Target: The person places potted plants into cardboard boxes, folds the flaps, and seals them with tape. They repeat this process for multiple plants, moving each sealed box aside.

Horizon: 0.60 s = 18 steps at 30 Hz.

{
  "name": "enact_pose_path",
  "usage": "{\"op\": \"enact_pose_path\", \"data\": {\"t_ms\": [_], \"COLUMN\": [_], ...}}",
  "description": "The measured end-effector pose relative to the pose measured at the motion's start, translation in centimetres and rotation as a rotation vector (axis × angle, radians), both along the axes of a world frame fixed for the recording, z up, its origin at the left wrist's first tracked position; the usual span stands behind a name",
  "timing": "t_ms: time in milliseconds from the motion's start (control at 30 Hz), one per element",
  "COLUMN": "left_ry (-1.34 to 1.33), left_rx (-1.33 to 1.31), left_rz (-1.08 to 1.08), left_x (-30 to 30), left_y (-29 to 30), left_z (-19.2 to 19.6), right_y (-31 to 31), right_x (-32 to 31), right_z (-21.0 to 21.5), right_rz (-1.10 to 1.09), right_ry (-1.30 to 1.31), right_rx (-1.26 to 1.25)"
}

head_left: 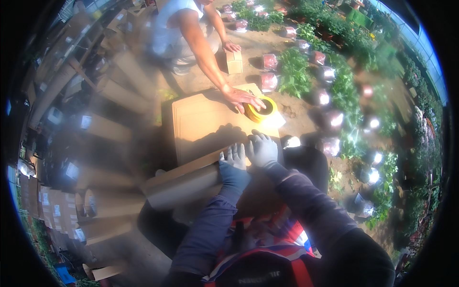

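Note:
A long, narrow cardboard box (pixel 184 187) lies across in front of me, close to my lap. My left hand (pixel 234 165), in a grey glove, rests on its upper edge with the fingers stretched out. Beside it, my right hand (pixel 262 150), also gloved, presses flat near the box's right end, fingers extended. Just beyond lies a stack of flat cardboard sheets (pixel 205 110). On the stack's far right a roll of yellow tape (pixel 261 111) stands under a co-worker's hand (pixel 239 97). The undersides of my hands are hidden.
Across from me a person crouches, the other hand on a small upright box (pixel 234 62). To the right are leafy plants (pixel 294 71) and several wrapped pots (pixel 269 82). Many long cardboard boxes (pixel 107 126) lie at the left, blurred by glare.

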<state>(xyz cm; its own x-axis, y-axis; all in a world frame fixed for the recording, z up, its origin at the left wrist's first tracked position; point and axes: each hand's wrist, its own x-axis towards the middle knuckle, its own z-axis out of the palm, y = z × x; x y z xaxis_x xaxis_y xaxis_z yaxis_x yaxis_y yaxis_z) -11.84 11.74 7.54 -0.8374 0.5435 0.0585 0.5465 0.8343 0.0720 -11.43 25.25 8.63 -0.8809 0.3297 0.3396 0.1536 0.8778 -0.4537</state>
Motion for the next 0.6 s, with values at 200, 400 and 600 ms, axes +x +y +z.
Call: {"op": "enact_pose_path", "data": {"t_ms": [200, 400, 600], "left_ry": [-0.043, -0.054, -0.122], "left_rx": [0.038, 0.053, 0.037], "left_rz": [-0.048, -0.003, -0.01], "left_x": [-1.1, -1.6, -3.0], "left_y": [0.0, -0.1, 0.4], "left_z": [-0.2, 0.3, 1.6], "right_y": [0.1, -0.2, 0.0], "right_x": [-0.6, -2.2, -3.3], "right_z": [-0.3, 1.3, 3.5], "right_rz": [-0.028, 0.082, 0.183], "right_ry": [-0.114, -0.304, -0.567], "right_rx": [-0.012, 0.136, 0.131]}}
